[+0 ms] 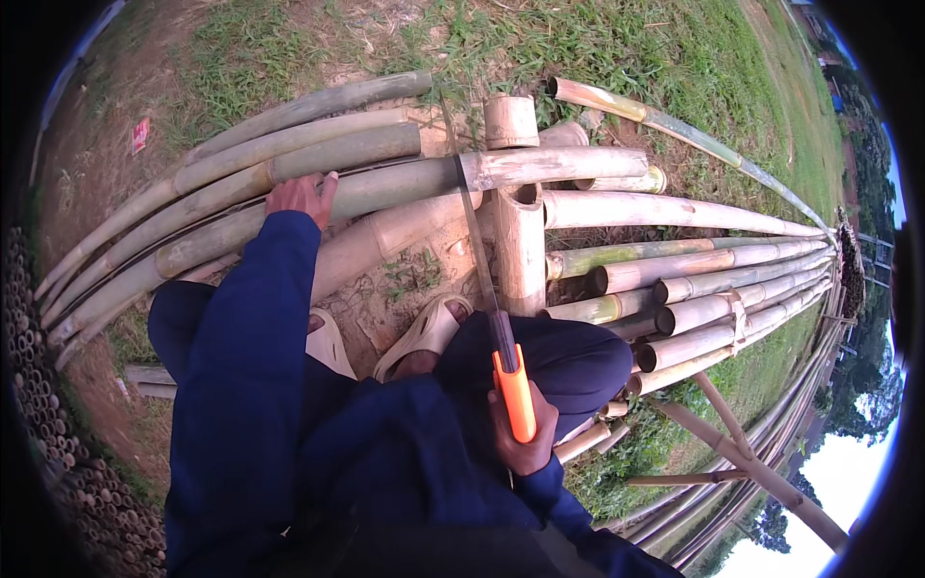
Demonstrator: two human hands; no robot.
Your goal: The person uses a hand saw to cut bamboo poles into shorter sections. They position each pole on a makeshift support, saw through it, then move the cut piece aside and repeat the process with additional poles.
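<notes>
My right hand (525,427) is closed around the orange handle of a hand saw (476,249). The saw's long blade points away from me and lies across a thick bamboo pole (385,187), where a dark line runs over the pole at the blade. Left of the blade, my left hand (301,197) grips the same pole from above; its fingertips are partly hidden. Just right of the blade, the pole's paler end (559,167) passes over a short upright bamboo post (520,252). A second bamboo stump (511,121) stands right behind it.
More bamboo poles (337,146) lie alongside on the left. Several cut poles (713,284) are stacked at right, near a slanted bamboo prop (761,467). A thick bamboo piece (390,234) lies before my sandals (421,337). Many bamboo ends (72,433) are piled at far left.
</notes>
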